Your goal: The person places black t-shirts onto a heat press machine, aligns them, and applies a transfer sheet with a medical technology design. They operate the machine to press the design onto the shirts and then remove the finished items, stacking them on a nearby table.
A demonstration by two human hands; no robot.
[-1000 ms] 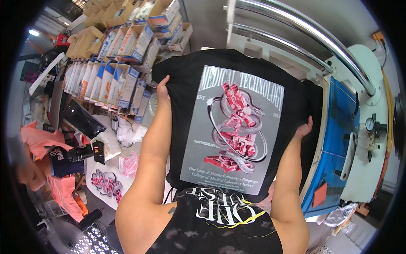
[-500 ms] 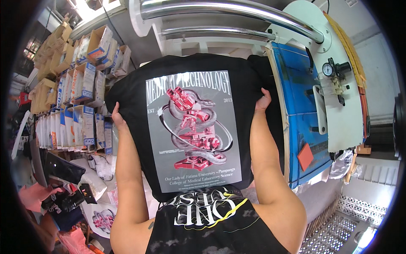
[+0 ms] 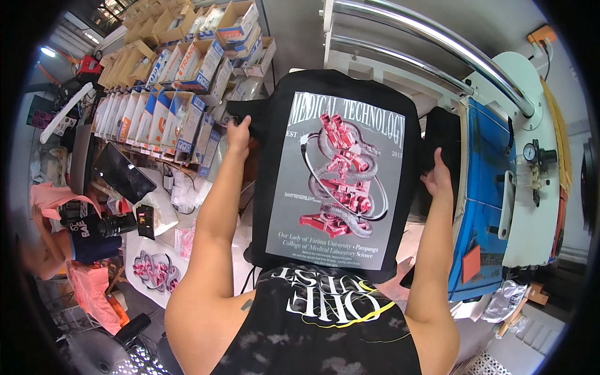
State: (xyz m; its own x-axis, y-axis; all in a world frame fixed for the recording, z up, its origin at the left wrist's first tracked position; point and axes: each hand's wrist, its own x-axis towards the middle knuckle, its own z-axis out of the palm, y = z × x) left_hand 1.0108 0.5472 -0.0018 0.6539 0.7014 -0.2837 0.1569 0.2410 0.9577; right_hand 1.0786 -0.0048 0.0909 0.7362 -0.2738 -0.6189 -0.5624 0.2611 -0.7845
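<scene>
A black T-shirt [image 3: 409, 206] lies spread out flat in front of me, its back or front covered by a large grey print [image 3: 294, 206] with a red microscope and a grey snake coiled round it. At its left side, my left hand [image 3: 239, 132] is closed on the left sleeve, pulled outward. My right hand [image 3: 437, 176] is at the lower edge of the right sleeve [image 3: 441, 132]. Its thumb points up, apart from the loosely bent fingers. Whether those fingers touch the cloth I cannot make out.
Right of the shirt stands a machine with a blue panel [image 3: 484, 206], a pressure gauge [image 3: 530, 152] and steel rollers [image 3: 437, 44]. Cardboard boxes [image 3: 206, 69] with packets fill the left back. A white sheet [image 3: 140, 250] with the same print lies left, near a seated person [image 3: 53, 244].
My view has turned left, so everything sits further right. Both hands have moved outward from the shirt's body to its sleeves. The left sleeve is now drawn out.
</scene>
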